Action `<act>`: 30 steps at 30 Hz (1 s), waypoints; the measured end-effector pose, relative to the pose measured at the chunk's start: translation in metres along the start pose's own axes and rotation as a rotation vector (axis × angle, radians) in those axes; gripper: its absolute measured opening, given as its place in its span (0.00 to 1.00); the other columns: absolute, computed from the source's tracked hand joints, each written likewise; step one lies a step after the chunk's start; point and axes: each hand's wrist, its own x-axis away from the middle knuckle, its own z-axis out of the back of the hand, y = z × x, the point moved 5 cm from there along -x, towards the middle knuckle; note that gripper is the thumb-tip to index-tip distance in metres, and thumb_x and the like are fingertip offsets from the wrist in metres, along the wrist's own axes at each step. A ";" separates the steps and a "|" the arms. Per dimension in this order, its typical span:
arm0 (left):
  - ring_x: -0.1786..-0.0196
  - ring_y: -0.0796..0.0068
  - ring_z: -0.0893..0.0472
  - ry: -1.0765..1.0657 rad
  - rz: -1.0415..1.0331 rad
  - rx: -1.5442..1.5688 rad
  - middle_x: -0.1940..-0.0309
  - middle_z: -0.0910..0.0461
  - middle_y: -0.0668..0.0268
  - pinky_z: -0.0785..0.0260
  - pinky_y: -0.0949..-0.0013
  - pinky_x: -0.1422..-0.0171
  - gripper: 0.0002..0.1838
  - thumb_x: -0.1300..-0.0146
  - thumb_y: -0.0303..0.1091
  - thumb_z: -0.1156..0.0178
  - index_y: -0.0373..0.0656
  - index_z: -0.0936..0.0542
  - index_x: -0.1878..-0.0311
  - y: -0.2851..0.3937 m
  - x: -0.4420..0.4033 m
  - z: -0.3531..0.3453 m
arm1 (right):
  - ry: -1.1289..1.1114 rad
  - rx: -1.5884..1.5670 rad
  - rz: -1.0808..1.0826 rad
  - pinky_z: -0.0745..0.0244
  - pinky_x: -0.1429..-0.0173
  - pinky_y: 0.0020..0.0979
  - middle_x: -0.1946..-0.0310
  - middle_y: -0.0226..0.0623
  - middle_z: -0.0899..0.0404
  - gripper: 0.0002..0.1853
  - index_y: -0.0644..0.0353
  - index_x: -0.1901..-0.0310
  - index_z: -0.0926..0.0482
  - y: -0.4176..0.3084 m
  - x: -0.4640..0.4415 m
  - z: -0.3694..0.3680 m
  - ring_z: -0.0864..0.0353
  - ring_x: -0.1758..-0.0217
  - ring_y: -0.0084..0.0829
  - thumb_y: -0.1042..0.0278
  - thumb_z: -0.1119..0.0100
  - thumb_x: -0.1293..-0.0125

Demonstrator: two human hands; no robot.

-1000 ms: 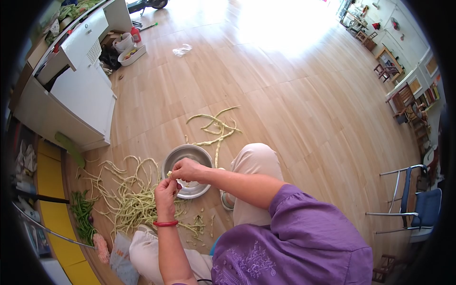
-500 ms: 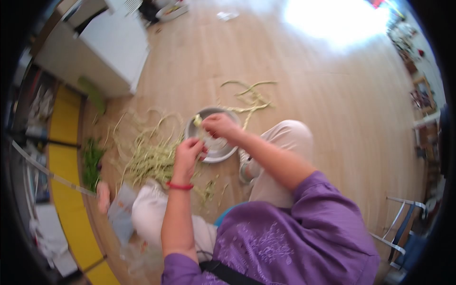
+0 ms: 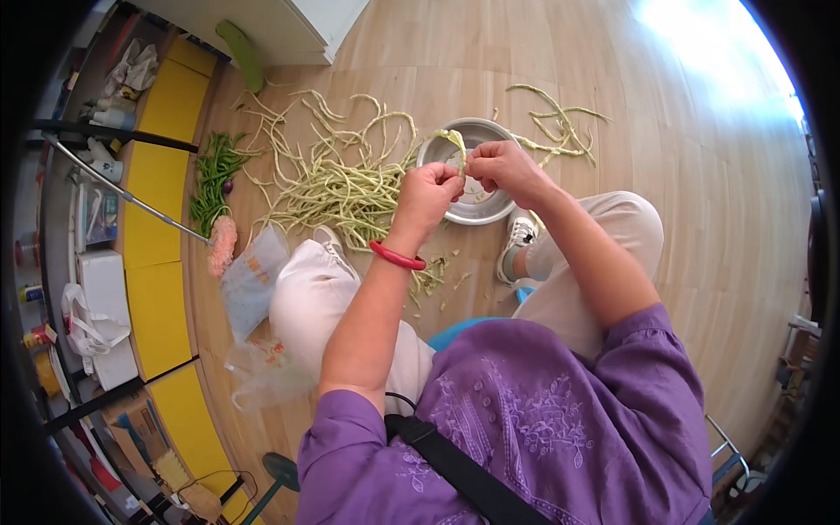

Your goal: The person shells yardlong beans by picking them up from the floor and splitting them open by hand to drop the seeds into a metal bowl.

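Over a round metal bowl (image 3: 479, 210), both hands hold a pale green bean piece (image 3: 456, 140) that stands up bent between them. My left hand (image 3: 429, 199), below a red bracelet, pinches its lower part. Close by on the right, my right hand (image 3: 506, 169) has its fingertips closed at the bean's side. Pale bits lie in the bowl. A large heap of long beans (image 3: 337, 192) spreads on the floor left of the bowl, and several long beans (image 3: 564, 131) lie to its right. Small scraps (image 3: 428, 278) are scattered below the heap.
Green peppers (image 3: 213, 179) and a pink fluffy duster (image 3: 222, 246) lie at the left, beside a plastic bag (image 3: 254, 280). Yellow-fronted shelves (image 3: 156, 254) line the left edge. A green gourd (image 3: 241, 54) leans near the white cabinet (image 3: 306, 26).
The view has tilted down and swung left. My hands parted slightly, then came back close together, and the bean piece now stands up more visibly between them.
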 end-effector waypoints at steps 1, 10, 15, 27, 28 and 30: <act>0.72 0.83 0.23 -0.009 -0.023 0.005 0.75 0.21 0.67 0.32 0.80 0.69 0.06 0.41 0.29 0.42 0.35 0.21 0.68 -0.001 0.000 -0.001 | 0.003 -0.008 0.006 0.42 0.76 0.20 0.83 0.26 0.30 0.07 0.64 0.75 0.23 0.000 0.000 0.000 0.36 0.80 0.16 0.69 0.42 0.48; 0.69 0.82 0.23 -0.076 -0.051 0.078 0.72 0.20 0.66 0.31 0.78 0.63 0.07 0.41 0.28 0.42 0.33 0.21 0.64 0.000 0.000 -0.007 | -0.005 -0.194 -0.039 0.45 0.77 0.20 0.84 0.23 0.34 0.06 0.61 0.79 0.25 0.009 -0.001 -0.001 0.40 0.81 0.14 0.71 0.43 0.48; 0.71 0.84 0.24 -0.067 0.051 0.201 0.73 0.20 0.70 0.34 0.81 0.68 0.06 0.39 0.32 0.41 0.40 0.21 0.67 0.002 -0.003 0.001 | -0.022 -0.035 -0.014 0.45 0.77 0.20 0.84 0.22 0.34 0.07 0.61 0.77 0.22 0.003 0.003 -0.005 0.40 0.81 0.15 0.68 0.41 0.47; 0.75 0.82 0.26 -0.036 0.064 0.322 0.77 0.24 0.70 0.33 0.78 0.69 0.06 0.39 0.30 0.43 0.39 0.22 0.69 -0.007 -0.001 -0.002 | -0.066 -0.136 -0.036 0.45 0.78 0.20 0.84 0.24 0.32 0.07 0.63 0.76 0.23 0.011 0.004 -0.010 0.38 0.81 0.14 0.69 0.43 0.46; 0.74 0.82 0.26 -0.051 0.077 0.362 0.77 0.24 0.70 0.33 0.78 0.68 0.06 0.38 0.30 0.43 0.39 0.23 0.69 -0.007 -0.001 -0.001 | -0.070 -0.174 -0.040 0.45 0.78 0.20 0.84 0.24 0.32 0.07 0.63 0.76 0.23 0.009 0.004 -0.011 0.38 0.81 0.14 0.69 0.43 0.46; 0.73 0.81 0.25 -0.088 0.109 0.437 0.75 0.23 0.70 0.32 0.76 0.67 0.06 0.37 0.30 0.45 0.39 0.23 0.67 -0.009 -0.001 0.000 | -0.098 -0.134 -0.040 0.45 0.78 0.20 0.84 0.23 0.33 0.07 0.63 0.76 0.23 0.008 0.002 -0.008 0.38 0.81 0.14 0.69 0.42 0.46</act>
